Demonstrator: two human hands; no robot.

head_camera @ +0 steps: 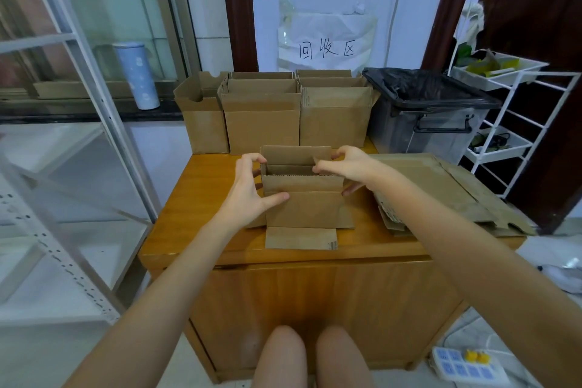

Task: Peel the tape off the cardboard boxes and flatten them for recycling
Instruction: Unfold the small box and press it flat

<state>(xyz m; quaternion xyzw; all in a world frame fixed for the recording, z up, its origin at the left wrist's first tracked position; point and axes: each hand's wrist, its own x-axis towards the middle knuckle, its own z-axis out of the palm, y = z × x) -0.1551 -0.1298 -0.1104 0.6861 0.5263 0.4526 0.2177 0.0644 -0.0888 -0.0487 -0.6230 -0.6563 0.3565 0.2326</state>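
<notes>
Open box (302, 198) on table (195, 198), three boxes (261, 116) behind.

A single wide-angle camera sits on the person's head, facing forward and tilted down over a wooden table (195, 198). It looks from close range, with both forearms reaching in from the lower edge and the far wall (409, 9) bowed by the lens.

Both hands grip an open cardboard box (304, 198) on the wooden table (195, 208): left hand (248, 186) on its left side, right hand (345, 167) at its right rim; more boxes (261, 116) stand beyond.
</notes>
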